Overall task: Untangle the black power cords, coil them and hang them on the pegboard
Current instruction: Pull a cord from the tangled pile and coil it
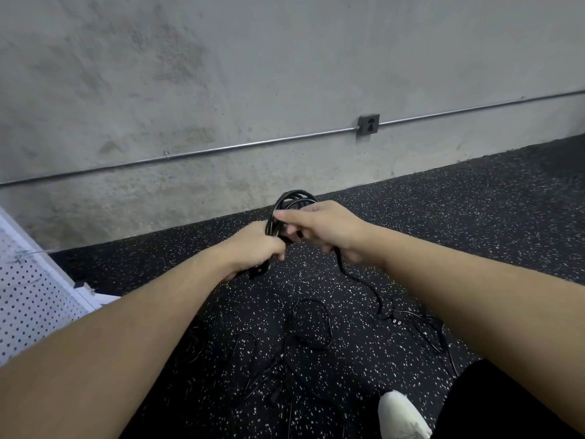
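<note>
A black power cord coil of several loops stands up between my two hands, in front of the concrete wall. My left hand grips the lower part of the coil. My right hand holds the cord at the coil's side, thumb and fingers curled round it. A loose tail of the same cord hangs from my right hand down to the floor. More black cords lie tangled on the speckled floor below my arms. The white pegboard stands at the left edge.
A grey concrete wall carries a metal conduit and a wall outlet. The floor is black speckled rubber. My white shoe and a dark trouser leg show at the bottom right.
</note>
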